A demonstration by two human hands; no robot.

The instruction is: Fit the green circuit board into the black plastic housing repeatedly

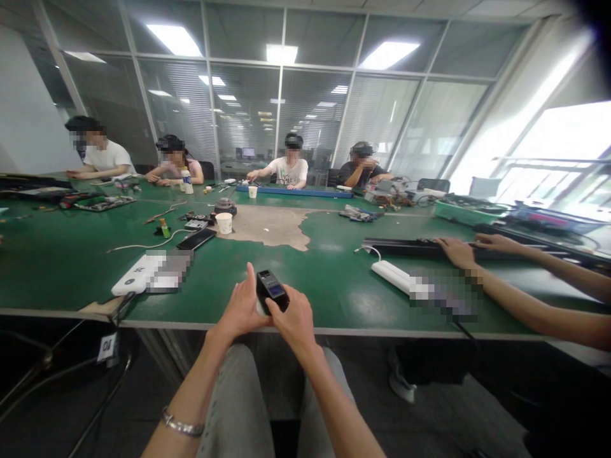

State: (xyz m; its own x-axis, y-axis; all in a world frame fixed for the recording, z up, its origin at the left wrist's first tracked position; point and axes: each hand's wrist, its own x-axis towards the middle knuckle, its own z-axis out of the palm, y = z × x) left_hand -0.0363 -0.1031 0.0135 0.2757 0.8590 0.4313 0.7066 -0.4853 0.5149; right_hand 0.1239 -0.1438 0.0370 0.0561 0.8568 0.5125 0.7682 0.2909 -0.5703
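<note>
A small black device with a blue screen is held upright just above the near edge of the green table. My right hand is wrapped round its lower right side, thumb on its front. My left hand supports it from the left with the palm against it and the thumb pointing up. A metal bracelet sits on my left wrist.
A white power strip lies left of my hands, another white power strip to the right. A co-worker's two hands rest on a long black bar at right. A paper cup, a phone and small parts lie mid-table. Several people sit along the far side.
</note>
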